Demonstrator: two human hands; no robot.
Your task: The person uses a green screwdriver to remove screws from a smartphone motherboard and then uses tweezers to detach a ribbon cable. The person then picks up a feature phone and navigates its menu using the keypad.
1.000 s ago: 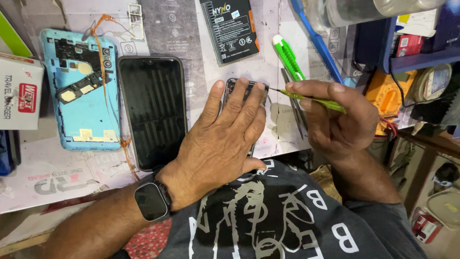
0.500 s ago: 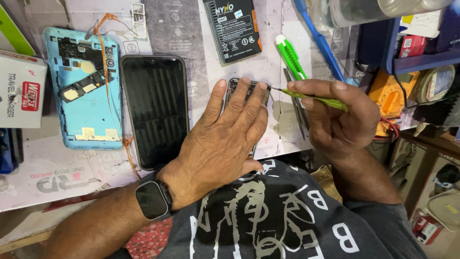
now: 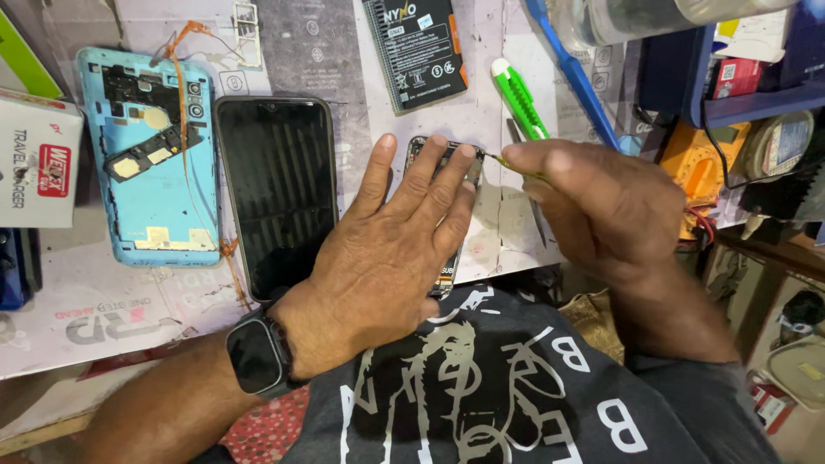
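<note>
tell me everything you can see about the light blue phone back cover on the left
The light blue plastic phone back cover lies flat, inner side up, at the left of the white paper-covered bench, beside the black phone screen. Dark cutouts and a black strip with gold patches sit in its upper half; an orange flex ribbon trails across it. Neither hand touches it.

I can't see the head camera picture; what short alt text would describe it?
A left hand presses flat on an opened phone while the right hand pokes its top edge with a thin green-handled tool. A black phone screen, blue back cover and battery lie nearby.
</note>
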